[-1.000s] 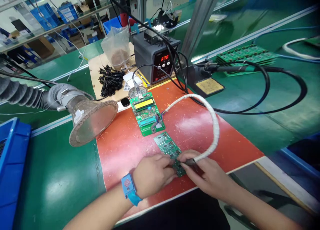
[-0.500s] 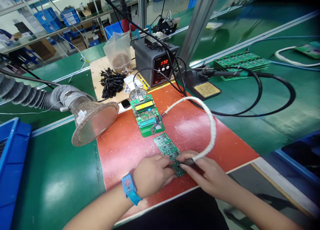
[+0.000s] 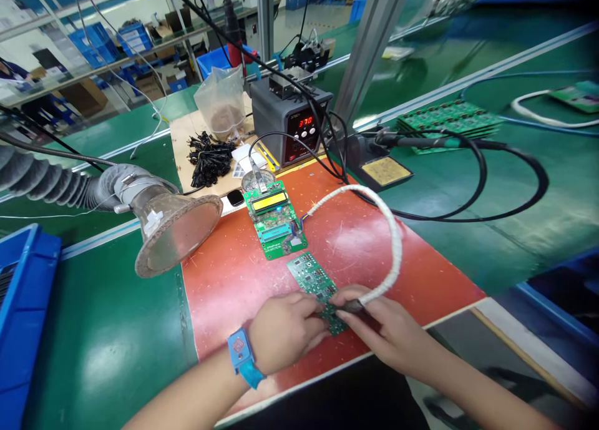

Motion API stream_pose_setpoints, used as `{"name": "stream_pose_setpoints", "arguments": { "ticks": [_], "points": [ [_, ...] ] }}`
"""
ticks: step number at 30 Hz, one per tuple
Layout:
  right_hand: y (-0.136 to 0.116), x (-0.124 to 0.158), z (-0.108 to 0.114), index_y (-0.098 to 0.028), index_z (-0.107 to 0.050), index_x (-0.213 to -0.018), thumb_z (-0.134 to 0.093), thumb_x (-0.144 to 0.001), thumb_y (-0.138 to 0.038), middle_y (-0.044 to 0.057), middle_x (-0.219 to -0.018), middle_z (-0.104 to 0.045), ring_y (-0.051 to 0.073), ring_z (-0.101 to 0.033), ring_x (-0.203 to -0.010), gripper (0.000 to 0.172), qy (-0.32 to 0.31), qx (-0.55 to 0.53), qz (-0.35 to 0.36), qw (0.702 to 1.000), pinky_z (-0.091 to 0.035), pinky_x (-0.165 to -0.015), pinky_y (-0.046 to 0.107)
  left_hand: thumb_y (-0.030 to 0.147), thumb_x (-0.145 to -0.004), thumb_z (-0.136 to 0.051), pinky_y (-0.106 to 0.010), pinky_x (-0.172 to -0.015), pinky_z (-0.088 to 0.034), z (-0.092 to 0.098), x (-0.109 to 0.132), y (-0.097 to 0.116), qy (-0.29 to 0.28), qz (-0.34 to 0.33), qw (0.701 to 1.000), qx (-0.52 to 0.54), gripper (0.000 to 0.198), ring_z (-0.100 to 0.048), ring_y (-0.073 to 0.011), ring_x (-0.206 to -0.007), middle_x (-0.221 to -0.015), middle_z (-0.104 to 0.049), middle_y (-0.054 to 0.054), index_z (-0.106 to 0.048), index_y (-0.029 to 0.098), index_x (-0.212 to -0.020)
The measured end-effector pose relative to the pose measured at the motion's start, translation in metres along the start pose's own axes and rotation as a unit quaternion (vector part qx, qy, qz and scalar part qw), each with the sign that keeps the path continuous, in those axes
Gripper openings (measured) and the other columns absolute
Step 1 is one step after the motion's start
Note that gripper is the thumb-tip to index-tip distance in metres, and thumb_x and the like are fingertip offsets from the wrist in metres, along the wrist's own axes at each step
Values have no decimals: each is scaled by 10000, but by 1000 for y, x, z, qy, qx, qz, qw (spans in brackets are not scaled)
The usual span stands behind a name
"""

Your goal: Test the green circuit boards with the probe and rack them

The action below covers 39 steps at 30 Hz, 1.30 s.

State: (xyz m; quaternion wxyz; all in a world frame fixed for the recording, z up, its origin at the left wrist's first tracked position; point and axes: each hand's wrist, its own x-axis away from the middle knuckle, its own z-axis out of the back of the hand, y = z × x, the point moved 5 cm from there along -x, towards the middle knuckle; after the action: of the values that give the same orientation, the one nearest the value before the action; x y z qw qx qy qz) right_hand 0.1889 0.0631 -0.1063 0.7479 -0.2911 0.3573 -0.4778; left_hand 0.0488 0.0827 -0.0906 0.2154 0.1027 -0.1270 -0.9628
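A narrow green circuit board [image 3: 311, 274], crowded with small components, lies tilted on the red mat. My left hand [image 3: 283, 330], with a blue wrist strap [image 3: 241, 349] behind it, curls its fingers over the board's left edge and grips it. From the right, my right hand [image 3: 393, 327] pinches a dark plug-like probe head [image 3: 350, 306] against the board's lower part; its tip is hidden by my fingers. A white sleeved cable [image 3: 395, 236] loops from that head to a green programmer board [image 3: 276, 224] with a lit yellow display, just beyond the circuit board.
Left of the red mat [image 3: 224, 255] juts a fume extractor hood [image 3: 180, 236]. At the back are a soldering station [image 3: 292, 118] reading 370, a bundle of black parts [image 3: 210, 158] and a plastic bag [image 3: 219, 99]. An iron stand [image 3: 384, 168] and stacked boards [image 3: 449, 121] are rightward.
Both hands keep the same hold on the board and the probe head. Only a slight shift of the camera view shows.
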Motion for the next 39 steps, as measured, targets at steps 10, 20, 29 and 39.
{"name": "stream_pose_setpoints", "arguments": {
  "ticks": [10,20,29,39],
  "points": [
    [-1,-1,1,-202,-526,-959,-447,-859,-174,47,-898,-638,149,-620,-857,130,2,-7,-7,1000,-509,-750,258,316,-907,-420,-269,-783,-505,1,1,-1,0,0,1000,9,254,-579,-156,-902,-956,-635,-30,-639,191,-877],
    [2,0,-1,-198,-537,-972,-445,-861,-204,69,-918,-646,173,-625,-862,144,-7,-7,-20,1000,-522,-761,298,316,-902,-434,-280,-822,-495,0,2,-1,-8,8,1000,19,238,-576,-155,-929,-986,-636,-33,-635,189,-897],
    [-1,0,0,-204,-532,-959,-447,-859,-182,48,-902,-645,151,-624,-845,133,-3,-10,-15,1000,-517,-746,263,318,-903,-432,-272,-796,-496,-2,3,-1,-10,7,1000,16,230,-578,-154,-910,-955,-633,-25,-626,196,-892],
    [1,0,-1,-198,-535,-965,-447,-857,-196,61,-897,-652,164,-628,-845,139,-2,-8,-25,1000,-522,-745,286,316,-907,-421,-277,-787,-498,0,3,-1,-14,6,1000,19,236,-575,-157,-915,-955,-630,-29,-621,192,-893]
  ]
}}
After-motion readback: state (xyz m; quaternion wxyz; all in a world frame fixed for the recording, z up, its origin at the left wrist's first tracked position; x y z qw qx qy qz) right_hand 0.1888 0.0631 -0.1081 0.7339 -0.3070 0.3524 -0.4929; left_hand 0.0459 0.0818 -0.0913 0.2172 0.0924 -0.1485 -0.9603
